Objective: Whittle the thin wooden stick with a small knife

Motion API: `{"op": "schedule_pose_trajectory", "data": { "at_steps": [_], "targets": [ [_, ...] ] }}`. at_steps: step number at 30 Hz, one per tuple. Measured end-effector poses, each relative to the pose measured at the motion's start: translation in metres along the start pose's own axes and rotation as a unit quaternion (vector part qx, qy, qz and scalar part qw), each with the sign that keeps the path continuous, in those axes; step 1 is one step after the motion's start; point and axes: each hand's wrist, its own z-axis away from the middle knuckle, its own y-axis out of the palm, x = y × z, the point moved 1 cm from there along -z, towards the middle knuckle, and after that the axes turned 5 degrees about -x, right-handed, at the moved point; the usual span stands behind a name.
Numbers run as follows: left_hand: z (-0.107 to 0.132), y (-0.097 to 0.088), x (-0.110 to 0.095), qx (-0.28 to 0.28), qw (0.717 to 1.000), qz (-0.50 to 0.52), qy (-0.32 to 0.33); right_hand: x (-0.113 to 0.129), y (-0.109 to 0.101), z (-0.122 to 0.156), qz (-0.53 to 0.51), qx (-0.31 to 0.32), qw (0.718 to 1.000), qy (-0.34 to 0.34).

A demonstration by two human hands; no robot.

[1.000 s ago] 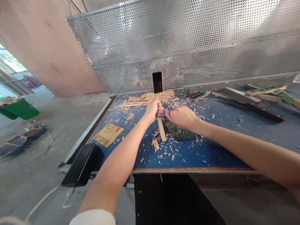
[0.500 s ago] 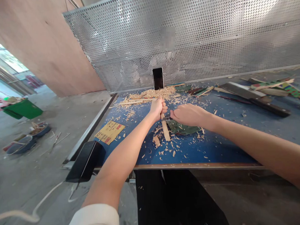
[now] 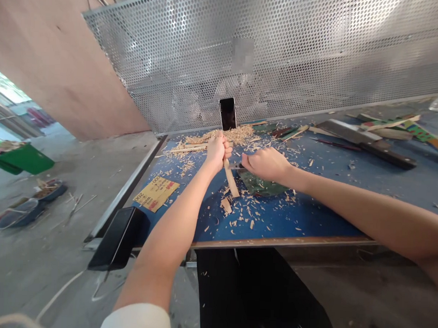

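Observation:
My left hand is closed around the upper part of a pale wooden strip, whose lower end sticks out toward me above the blue tabletop. To its right, my right hand is wrapped round a knife; the handle is hidden in the fist, and the short blade lies against or very near the strip's right edge. Beneath my right hand is a dark green flat piece. Wood shavings are heaped behind my left hand and scattered about the table.
A yellow sandpaper sheet and a black box lie at the left table edge. A cleaver rests on the right, near several wood strips. A phone leans against the perforated metal panel at the back.
Both hands stay closed on the strip and the knife. The knife and right hand have drawn slightly away from my left hand, showing more of the blade. The view has shifted a little.

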Motion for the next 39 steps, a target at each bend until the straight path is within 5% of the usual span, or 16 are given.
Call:
{"op": "schedule_pose_trajectory", "data": {
  "at_steps": [10, 16, 23, 28, 39],
  "targets": [
    [-0.001, -0.002, 0.001, -0.008, 1.000, 0.008, 0.014, 0.016, 0.000, 0.004, -0.010, 0.033, 0.999, 0.002],
    [-0.003, -0.010, -0.010, -0.034, 0.998, 0.045, 0.018, 0.020, 0.001, 0.024, -0.003, 0.049, 0.995, -0.086],
    [-0.001, -0.012, -0.018, -0.003, 0.998, 0.042, 0.052, 0.002, -0.003, 0.008, 0.024, -0.056, 0.998, 0.029],
    [0.004, -0.012, -0.016, 0.070, 0.996, 0.051, -0.003, 0.001, 0.007, 0.002, -0.003, -0.077, 0.997, 0.029],
    [0.013, -0.002, 0.009, 0.133, 0.979, 0.119, -0.097, -0.006, 0.012, 0.004, 0.013, -0.070, 0.997, 0.023]
  ]
}}
